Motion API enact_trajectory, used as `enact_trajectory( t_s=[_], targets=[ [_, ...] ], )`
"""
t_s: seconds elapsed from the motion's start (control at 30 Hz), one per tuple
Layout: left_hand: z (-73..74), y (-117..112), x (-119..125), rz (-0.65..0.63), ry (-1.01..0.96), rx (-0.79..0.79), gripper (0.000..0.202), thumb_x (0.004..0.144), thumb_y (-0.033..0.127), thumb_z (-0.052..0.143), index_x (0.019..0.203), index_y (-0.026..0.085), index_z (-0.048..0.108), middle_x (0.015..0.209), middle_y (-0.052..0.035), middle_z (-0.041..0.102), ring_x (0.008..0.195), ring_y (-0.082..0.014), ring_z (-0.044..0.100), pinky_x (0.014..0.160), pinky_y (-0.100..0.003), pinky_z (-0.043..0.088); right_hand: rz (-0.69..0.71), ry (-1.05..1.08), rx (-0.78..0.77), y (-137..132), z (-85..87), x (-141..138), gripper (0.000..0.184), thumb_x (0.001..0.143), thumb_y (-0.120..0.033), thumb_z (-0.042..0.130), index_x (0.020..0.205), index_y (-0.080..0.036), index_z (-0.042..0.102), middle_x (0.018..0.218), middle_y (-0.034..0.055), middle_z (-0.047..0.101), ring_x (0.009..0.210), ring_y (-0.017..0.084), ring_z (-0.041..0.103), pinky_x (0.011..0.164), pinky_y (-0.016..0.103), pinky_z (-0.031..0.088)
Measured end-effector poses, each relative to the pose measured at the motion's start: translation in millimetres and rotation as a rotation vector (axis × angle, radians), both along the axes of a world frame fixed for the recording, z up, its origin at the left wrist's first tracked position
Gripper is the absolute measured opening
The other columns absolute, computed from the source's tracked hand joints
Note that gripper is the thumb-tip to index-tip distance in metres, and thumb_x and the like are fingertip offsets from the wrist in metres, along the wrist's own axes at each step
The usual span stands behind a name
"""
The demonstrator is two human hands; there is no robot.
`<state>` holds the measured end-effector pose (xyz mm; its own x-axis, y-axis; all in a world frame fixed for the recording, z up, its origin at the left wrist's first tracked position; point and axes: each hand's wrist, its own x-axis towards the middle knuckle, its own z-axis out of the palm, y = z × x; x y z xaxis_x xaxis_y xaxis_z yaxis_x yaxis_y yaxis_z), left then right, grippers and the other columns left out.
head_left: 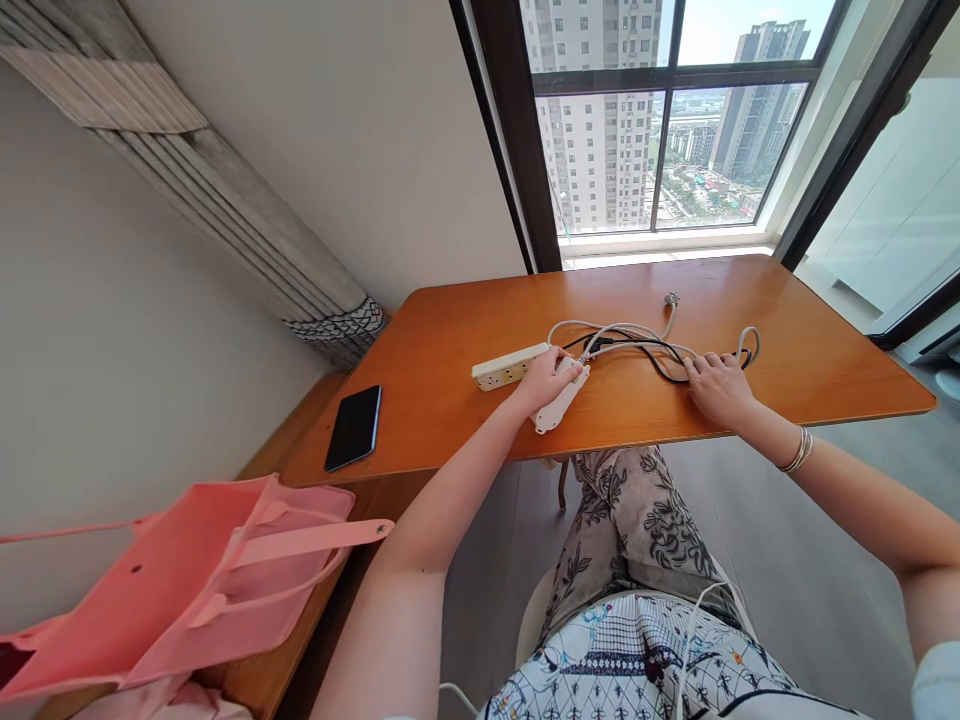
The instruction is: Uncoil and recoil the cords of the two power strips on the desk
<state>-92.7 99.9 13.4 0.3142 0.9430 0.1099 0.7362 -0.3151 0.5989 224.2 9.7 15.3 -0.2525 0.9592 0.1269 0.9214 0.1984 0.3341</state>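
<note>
My left hand (549, 380) is closed around a white power strip (562, 398), which lies tilted near the table's front edge. A second white power strip (511, 367), with its sockets facing front, rests just behind and left of that hand. White and black cables (637, 338) run in loose loops from the strips toward the right. Over their right end my right hand (720, 388) is curled, with the cords passing under its fingers; a white loop sticks out beyond it. A plug (671, 299) on a white cord lies farther back on the table.
The wooden table (465, 310) stands against a window. A dark phone (354, 428) lies at its left end. On a lower wooden surface to the left sits an open pink bag (225, 580), its strap reaching beside my left arm. A curtain (247, 230) hangs behind.
</note>
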Motion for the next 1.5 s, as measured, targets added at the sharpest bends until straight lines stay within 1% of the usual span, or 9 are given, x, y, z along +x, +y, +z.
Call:
enact_trajectory(
  t_s=[0.27,0.47,0.63,0.8,0.87,0.97,1.1,1.4,1.5],
  targets=[
    [-5.4,12.1,8.1,-0.051,0.039,-0.096,0.026,0.087,0.044,0.056,0.097,0.020,0.052,0.108,-0.0095,0.069,0.100,-0.0248,0.064,0.087,-0.035,0.049,0.116,0.111,0.043,-25.9,-40.2,-4.3,0.047,0.098,-0.012,0.034,0.138,-0.007,0.058,0.135,0.0216,0.062,0.125,0.030,0.057,0.104,0.044,0.041],
    [-9.1,19.8,10.9,-0.096,0.173,-0.054,0.023,0.086,0.044,0.057,0.087,0.021,0.056,0.105,-0.0110,0.069,0.100,-0.0268,0.063,0.089,-0.038,0.049,0.209,0.457,0.008,-28.1,-48.7,12.9,0.048,0.097,-0.016,0.039,0.142,-0.011,0.053,0.141,0.0191,0.060,0.125,0.027,0.060,0.102,0.043,0.050],
    [-11.5,22.2,9.8,-0.114,0.184,-0.022,0.023,0.086,0.043,0.057,0.089,0.020,0.059,0.109,-0.0111,0.068,0.104,-0.0265,0.062,0.093,-0.038,0.049,0.176,0.518,-0.005,-31.2,-42.7,20.9,0.048,0.095,-0.015,0.041,0.140,-0.012,0.056,0.129,0.0173,0.067,0.119,0.027,0.063,0.103,0.044,0.051],
    [-12.6,23.3,8.2,-0.102,0.197,-0.012,0.023,0.087,0.042,0.056,0.088,0.020,0.060,0.106,-0.0107,0.068,0.102,-0.0261,0.062,0.092,-0.038,0.049,0.096,0.273,0.165,-38.4,-26.1,40.5,0.046,0.088,-0.018,0.054,0.133,-0.021,0.065,0.132,0.0135,0.067,0.133,0.035,0.050,0.119,0.065,0.022],
    [-11.6,23.6,7.4,-0.095,0.197,-0.020,0.024,0.088,0.043,0.055,0.086,0.020,0.060,0.102,-0.0105,0.069,0.098,-0.0259,0.063,0.088,-0.037,0.049,0.051,0.233,0.200,-39.5,-18.9,56.2,0.042,0.088,-0.021,0.055,0.129,-0.022,0.067,0.124,0.0128,0.071,0.129,0.036,0.053,0.117,0.068,0.019],
    [-8.5,23.2,5.5,-0.082,0.179,-0.037,0.024,0.087,0.043,0.055,0.083,0.020,0.059,0.099,-0.0106,0.071,0.094,-0.0257,0.064,0.082,-0.036,0.049,0.032,0.197,0.186,-38.5,-9.7,78.2,0.032,0.094,-0.024,0.049,0.116,-0.025,0.072,0.103,0.0086,0.076,0.109,0.030,0.062,0.116,0.060,0.025],
    [-4.7,21.5,3.4,-0.086,0.143,-0.040,0.024,0.086,0.042,0.054,0.082,0.020,0.059,0.096,-0.0105,0.072,0.089,-0.0256,0.064,0.079,-0.036,0.048,0.019,0.213,0.222,-34.3,-1.9,90.6,0.034,0.100,-0.027,0.043,0.112,-0.021,0.074,0.107,0.0107,0.075,0.099,0.025,0.065,0.102,0.042,0.040],
    [-5.9,24.2,3.1,-0.055,0.170,-0.046,0.024,0.086,0.042,0.054,0.079,0.020,0.057,0.095,-0.0108,0.072,0.087,-0.0252,0.065,0.075,-0.034,0.047,-0.294,0.553,0.314,6.5,3.4,115.0,0.043,0.097,-0.045,0.044,0.103,-0.020,0.078,0.110,0.0122,0.071,0.089,0.025,0.068,0.069,0.034,0.045],
    [-8.8,26.5,2.3,-0.054,0.166,-0.046,0.024,0.087,0.042,0.054,0.080,0.020,0.058,0.096,-0.0112,0.072,0.089,-0.0256,0.065,0.077,-0.035,0.048,-0.408,0.673,0.318,26.2,6.4,123.7,0.039,0.091,-0.046,0.053,0.099,-0.018,0.080,0.097,0.0131,0.074,0.086,0.026,0.068,0.066,0.034,0.045]
  ],
)
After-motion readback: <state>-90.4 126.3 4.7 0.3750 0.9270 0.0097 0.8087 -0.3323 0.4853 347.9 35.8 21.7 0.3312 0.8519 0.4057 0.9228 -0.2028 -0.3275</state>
